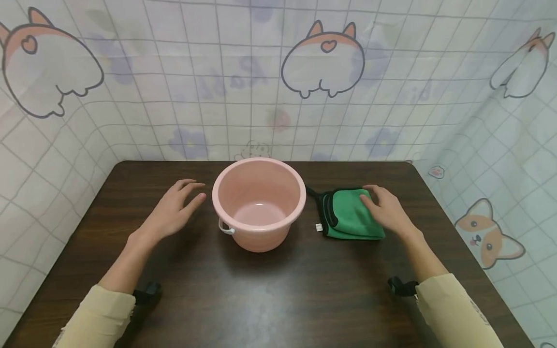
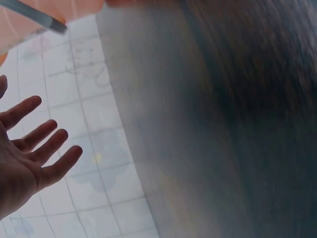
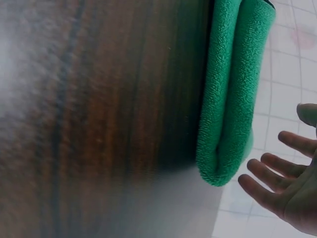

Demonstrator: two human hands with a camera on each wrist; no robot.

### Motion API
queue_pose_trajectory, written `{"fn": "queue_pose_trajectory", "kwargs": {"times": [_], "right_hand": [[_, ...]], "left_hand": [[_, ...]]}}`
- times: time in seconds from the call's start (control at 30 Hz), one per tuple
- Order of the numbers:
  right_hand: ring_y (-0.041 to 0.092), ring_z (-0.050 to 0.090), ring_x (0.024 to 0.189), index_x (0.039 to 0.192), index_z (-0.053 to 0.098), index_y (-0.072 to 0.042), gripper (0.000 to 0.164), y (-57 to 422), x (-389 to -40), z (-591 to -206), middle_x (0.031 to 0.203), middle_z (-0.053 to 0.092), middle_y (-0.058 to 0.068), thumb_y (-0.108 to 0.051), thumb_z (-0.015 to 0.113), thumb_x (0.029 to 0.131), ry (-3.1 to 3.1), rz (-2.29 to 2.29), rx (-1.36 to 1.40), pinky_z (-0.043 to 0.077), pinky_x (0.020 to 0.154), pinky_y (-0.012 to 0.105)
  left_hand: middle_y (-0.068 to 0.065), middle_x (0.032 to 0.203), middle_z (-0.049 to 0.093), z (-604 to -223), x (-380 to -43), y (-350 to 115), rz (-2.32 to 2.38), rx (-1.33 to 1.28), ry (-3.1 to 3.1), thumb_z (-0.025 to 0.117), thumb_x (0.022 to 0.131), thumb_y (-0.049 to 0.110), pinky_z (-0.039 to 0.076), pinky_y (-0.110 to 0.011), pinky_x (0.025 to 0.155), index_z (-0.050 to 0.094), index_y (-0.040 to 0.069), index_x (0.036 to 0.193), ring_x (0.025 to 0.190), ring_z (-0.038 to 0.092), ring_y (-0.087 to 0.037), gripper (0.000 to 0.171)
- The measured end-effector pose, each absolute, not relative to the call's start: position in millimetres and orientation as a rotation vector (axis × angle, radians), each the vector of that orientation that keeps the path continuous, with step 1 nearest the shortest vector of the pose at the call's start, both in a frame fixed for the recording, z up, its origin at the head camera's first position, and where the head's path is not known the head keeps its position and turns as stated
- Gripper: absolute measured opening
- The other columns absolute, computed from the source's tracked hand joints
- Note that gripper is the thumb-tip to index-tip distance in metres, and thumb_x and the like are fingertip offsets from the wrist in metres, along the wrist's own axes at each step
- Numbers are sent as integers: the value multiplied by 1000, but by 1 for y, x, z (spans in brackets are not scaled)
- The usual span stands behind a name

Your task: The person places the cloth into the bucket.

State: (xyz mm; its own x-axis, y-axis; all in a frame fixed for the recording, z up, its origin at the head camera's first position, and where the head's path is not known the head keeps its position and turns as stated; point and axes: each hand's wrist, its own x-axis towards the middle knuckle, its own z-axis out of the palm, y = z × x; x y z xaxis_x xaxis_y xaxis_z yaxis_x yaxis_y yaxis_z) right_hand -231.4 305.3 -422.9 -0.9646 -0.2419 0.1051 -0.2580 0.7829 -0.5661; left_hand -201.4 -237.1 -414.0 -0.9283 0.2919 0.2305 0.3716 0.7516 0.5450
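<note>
A pink bucket (image 1: 258, 237) with a pale handle (image 1: 226, 228) stands upright on the dark wooden table. To its left is my left hand (image 1: 176, 208), fingers spread loosely and apart from the rim; the left wrist view shows that hand (image 2: 29, 158) holding nothing, with the bucket (image 2: 81, 6) at the top corner. Right of the bucket lies a folded green towel (image 1: 352, 215) with black edging and a small white tag (image 1: 319, 227). My right hand (image 1: 385, 208) hovers by the towel's right side. In the right wrist view its fingers are spread beside the fold of the towel (image 3: 230, 94).
The brown table (image 1: 261, 304) meets a wall covering (image 1: 261, 111) of white grid with cartoon corgis at the back and both sides. A black strap (image 1: 311, 191) runs from the towel toward the bucket. Dark wrist mounts (image 1: 150, 290) sit at both sleeves.
</note>
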Motion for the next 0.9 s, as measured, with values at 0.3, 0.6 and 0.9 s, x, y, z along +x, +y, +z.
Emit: {"fn": "queue_pose_trajectory", "kwargs": {"times": [0.3, 0.6, 0.9], "right_hand": [[52, 45, 130, 148, 45, 6, 55, 311, -225, -429, 145, 45, 34, -30, 56, 108, -3025, 987, 369, 40, 103, 66], [55, 50, 126, 152, 31, 7, 68, 320, -219, -432, 141, 45, 40, -30, 63, 104, -3129, 1047, 235, 48, 95, 64], [35, 61, 89, 149, 32, 0, 69, 330, -215, -433, 109, 61, 25, -34, 67, 101, -3233, 1059, 225, 50, 71, 45]], "left_hand": [[-17, 134, 56, -412, -198, -220, -1095, -486, -2666, 50, 110, 36, 46, -57, 98, 61, 3, 137, 123, 55, -37, 44], [-13, 136, 58, -402, -194, -203, -1301, -383, -2587, 51, 109, 38, 51, -52, 94, 57, 6, 145, 121, 58, -33, 49], [-17, 139, 56, -393, -193, -193, -1744, -310, -2541, 54, 108, 39, 58, -29, 87, 52, 3, 148, 117, 61, -32, 54]]}}
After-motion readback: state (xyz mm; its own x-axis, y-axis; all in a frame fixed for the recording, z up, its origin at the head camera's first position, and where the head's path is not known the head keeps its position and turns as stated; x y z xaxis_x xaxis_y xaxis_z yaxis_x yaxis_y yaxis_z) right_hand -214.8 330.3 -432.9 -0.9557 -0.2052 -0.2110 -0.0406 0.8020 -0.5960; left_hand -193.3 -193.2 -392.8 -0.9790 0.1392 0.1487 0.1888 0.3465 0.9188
